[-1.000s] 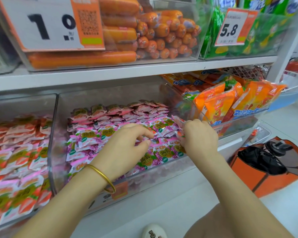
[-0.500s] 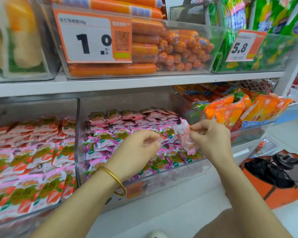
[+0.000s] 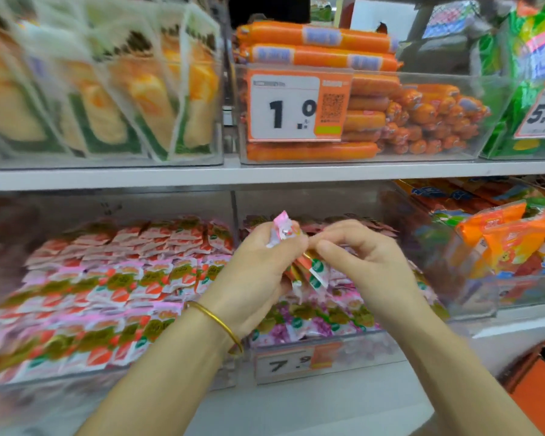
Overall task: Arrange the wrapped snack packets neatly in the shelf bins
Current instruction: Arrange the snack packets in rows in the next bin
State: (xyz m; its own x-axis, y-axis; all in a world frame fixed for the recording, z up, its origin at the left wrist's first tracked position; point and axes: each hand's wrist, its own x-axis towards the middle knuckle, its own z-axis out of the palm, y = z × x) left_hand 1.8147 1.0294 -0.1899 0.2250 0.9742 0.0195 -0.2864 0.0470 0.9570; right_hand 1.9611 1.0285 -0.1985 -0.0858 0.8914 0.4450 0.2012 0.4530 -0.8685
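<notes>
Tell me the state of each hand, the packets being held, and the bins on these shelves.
left hand, grips a fanned bunch of packets above the middle bin.
held packets, raised above the bin's contents, one pink end sticking up.
right hand, fingers curled against the bunch; grip unclear.
middle bin, filled with pink packets.
left bin, filled with red packets in overlapping rows.
sausage bin, stacked full.

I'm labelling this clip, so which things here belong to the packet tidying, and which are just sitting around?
In the job: left hand, gripping the held pink packets; right hand beside them; clear bin below.
Just nearby: orange sausages; 1.0 price tag; orange bags.
</notes>
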